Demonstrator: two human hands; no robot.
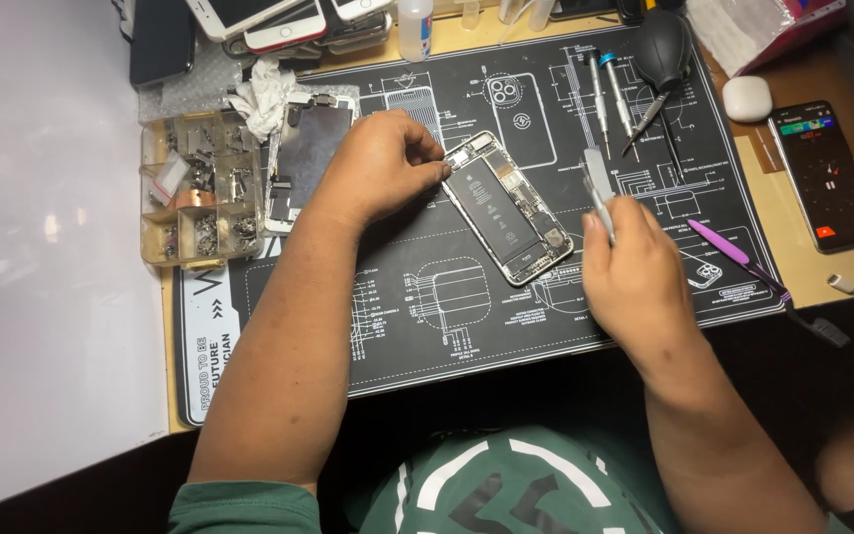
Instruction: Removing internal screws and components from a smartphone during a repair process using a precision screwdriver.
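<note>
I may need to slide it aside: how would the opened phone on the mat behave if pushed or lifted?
The opened phone lies flat, so it probably slides rather than tips. Its exposed insides look fragile, so hold the frame edges. The left hand steadies its corner, perhaps because it shifts easily.

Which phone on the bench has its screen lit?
The dark phone lying at the right edge, beyond the black work mat. Its display shows coloured icons. The opened phone on the mat has none, and the stacked phones at the top are dark.

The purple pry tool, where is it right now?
In the head view, the purple pry tool lies on the right side of the black mat, just right of the right hand and left of the lit phone.
</note>
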